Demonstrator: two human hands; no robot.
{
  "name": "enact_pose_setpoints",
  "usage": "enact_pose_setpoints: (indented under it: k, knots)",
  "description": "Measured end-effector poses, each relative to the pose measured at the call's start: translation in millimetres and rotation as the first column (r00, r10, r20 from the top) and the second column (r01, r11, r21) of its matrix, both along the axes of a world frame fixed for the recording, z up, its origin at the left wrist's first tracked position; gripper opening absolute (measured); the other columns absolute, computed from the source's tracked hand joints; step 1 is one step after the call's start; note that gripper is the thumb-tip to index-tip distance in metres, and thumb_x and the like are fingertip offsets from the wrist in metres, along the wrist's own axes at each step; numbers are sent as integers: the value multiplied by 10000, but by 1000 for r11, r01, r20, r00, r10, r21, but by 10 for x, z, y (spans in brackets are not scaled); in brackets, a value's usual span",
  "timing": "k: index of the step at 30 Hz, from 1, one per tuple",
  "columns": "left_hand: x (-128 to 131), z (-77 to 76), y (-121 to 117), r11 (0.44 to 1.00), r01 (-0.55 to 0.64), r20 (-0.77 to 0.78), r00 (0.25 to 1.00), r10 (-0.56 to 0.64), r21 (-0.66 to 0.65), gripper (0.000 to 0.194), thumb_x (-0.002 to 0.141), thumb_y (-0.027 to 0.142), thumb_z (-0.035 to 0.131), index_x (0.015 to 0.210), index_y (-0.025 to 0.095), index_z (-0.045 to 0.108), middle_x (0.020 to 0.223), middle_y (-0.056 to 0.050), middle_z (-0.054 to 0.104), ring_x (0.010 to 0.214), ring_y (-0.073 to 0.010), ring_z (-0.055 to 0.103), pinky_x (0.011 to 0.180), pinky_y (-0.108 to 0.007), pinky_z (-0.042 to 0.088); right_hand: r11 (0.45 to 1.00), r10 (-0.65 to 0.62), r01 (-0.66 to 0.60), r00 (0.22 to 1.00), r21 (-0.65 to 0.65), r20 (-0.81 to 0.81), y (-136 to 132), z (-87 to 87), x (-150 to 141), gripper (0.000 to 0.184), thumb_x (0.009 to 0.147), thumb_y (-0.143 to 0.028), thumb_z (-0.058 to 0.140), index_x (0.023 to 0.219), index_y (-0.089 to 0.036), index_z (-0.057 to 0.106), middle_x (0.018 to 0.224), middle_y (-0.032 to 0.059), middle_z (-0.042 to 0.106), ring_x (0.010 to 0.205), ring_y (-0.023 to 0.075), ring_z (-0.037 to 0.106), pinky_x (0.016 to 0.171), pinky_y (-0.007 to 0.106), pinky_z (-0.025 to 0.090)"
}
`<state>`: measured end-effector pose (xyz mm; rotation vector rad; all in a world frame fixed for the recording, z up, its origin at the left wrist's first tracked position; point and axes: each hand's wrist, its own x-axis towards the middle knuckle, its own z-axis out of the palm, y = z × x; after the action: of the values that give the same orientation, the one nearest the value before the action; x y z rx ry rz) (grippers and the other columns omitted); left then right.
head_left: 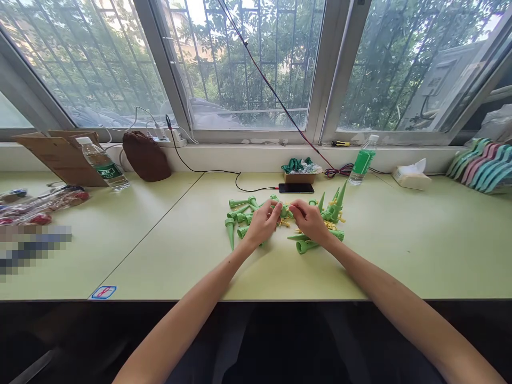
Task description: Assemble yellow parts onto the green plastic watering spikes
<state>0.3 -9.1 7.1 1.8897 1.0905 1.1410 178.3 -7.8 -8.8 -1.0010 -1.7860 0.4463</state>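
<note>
My left hand is closed, its fingertips pinched at a green plastic spike whose body is partly hidden. Close beside it, my right hand pinches with thumb and fingers; whatever it holds is too small to make out. Hollow green plastic spikes lie around both hands, among them one with its tip toward me on the left. Near my right wrist lies another spike with an open round end. More spikes point upward in a heap on the right. Small yellow plastic pieces are scattered among them.
Behind the pile lies a phone on a cable, with a small cardboard box beyond. Water bottles stand left and right. A tissue pack and several hangers sit at right, wrapped items at left.
</note>
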Motion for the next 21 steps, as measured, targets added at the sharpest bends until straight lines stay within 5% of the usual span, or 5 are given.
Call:
enact_pose_setpoints:
  k: [9, 21]
  knots:
    - [5, -13, -27, 995, 77, 55, 996, -74, -61, 459, 914, 635, 474, 1070, 206, 520, 742, -15, 623, 559, -154, 642, 378, -199, 429, 1000, -8, 8, 1000, 3, -17, 12, -18, 4, 310, 978, -440, 477, 784, -203, 524, 566, -51, 407, 510, 106, 346, 535, 249, 302]
    - [25, 8, -64, 997, 57, -15, 998, -57, -43, 450, 922, 588, 487, 1148, 198, 490, 864, -38, 609, 624, -156, 659, 421, -213, 480, 998, -68, 67, 998, 7, 15, 23, -6, -1, 310, 976, -442, 473, 775, -206, 483, 552, -59, 395, 505, 108, 331, 531, 260, 279]
